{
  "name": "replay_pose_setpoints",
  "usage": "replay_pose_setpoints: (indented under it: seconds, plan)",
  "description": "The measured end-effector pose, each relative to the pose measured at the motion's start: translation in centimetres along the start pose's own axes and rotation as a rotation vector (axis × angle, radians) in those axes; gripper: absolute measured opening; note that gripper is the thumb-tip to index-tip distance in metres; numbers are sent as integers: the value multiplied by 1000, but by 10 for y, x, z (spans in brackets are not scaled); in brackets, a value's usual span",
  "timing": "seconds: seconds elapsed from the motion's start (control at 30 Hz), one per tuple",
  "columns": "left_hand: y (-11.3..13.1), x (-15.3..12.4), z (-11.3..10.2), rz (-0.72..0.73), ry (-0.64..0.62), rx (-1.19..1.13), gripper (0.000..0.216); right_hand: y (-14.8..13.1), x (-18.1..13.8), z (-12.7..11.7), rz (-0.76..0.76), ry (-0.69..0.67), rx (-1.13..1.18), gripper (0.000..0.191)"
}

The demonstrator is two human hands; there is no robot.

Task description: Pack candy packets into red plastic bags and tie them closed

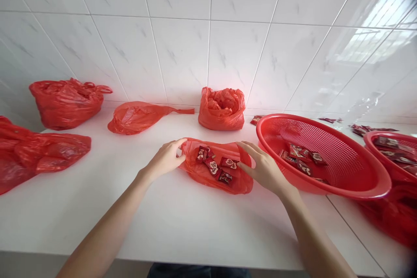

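A thin red plastic bag [198, 177] lies on the white counter in front of me, its mouth spread wide. Several small dark-red snack packets [212, 167] with pale labels rest inside it. My left hand [166, 158] grips the bag's left edge, thumb and forefinger curved around the film. On the opposite side, my right hand [263, 167] has the right edge between its fingers and thumb. The right thumb reaches inside, close to one packet. Part of the bag's right rim is hidden behind that hand.
Right of the bag stands a large red plastic colander [345, 169] holding several packets. A second red basket [374, 141] is at the far right. Red bags sit along the wall: a full one [221, 110], a flat one [137, 117], a bulging one [68, 104]. Another bag [42, 152] lies left.
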State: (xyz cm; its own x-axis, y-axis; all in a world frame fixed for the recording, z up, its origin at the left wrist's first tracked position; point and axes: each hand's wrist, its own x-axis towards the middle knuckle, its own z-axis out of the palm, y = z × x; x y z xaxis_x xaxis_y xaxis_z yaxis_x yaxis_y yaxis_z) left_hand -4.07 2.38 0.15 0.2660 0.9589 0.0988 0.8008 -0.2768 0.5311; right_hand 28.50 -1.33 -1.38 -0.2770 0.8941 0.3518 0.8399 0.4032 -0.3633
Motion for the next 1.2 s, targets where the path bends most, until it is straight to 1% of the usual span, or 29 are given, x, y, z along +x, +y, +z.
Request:
replay_pose_setpoints:
  seconds: [0.07, 0.2, 0.27, 0.33, 0.4, 0.5, 0.57, 0.6, 0.67, 0.73, 0.8, 0.83, 0.93, 1.0, 1.07, 1.1, 1.13, 1.2]
  plan:
    - [3, 0, -5, -13, 42, -45, 63, -2, 0, -6, 18, -29, -9, 64]
    - [4, 1, -8, -50, 133, -40, 62, -9, 0, -11, 98, -88, -71, 81]
    - [3, 2, -8, -50, 155, -44, 60, -14, 0, -12, 120, -136, -114, 94]
    - [2, 2, -7, -42, 169, -55, 60, -18, -1, -12, 115, -180, -135, 103]
    - [2, 2, -6, -36, 180, -64, 60, -20, -3, -11, 104, -210, -157, 104]
    - [2, 2, -5, -23, 203, -62, 60, -18, -5, -10, 100, -224, -206, 93]
    - [0, 2, -5, -16, 218, -50, 58, -16, -5, -10, 100, -213, -151, 88]
    - [0, 2, -5, -13, 226, -47, 58, -15, -5, -10, 100, -194, -88, 85]
    - [-1, 3, -5, -9, 234, -72, 55, -13, -4, -11, 112, -113, 89, 75]
    - [1, 3, -6, -2, 237, -154, 53, -13, -3, -12, 141, 1, 271, 65]
    - [5, 3, -8, 6, 244, -276, 51, -13, -1, -12, 169, 135, 339, 54]
    - [7, 3, -10, 10, 256, -341, 49, -13, 0, -13, 175, 204, 310, 49]
    - [17, 3, -17, 24, 309, -537, 44, -10, 1, -17, 163, 400, 98, 36]
    - [22, 5, -23, 37, 344, -665, 42, -8, 2, -23, 154, 506, -12, 31]
    - [25, 7, -30, 47, 376, -774, 39, -7, 3, -32, 170, 586, -40, 27]
    - [27, 9, -34, 47, 393, -818, 37, -7, 4, -38, 186, 607, 8, 25]
    - [29, 11, -38, 44, 411, -857, 35, -8, 5, -45, 202, 610, 109, 24]
    - [35, 14, -47, 48, 453, -937, 32, -13, 10, -58, 212, 584, 419, 21]
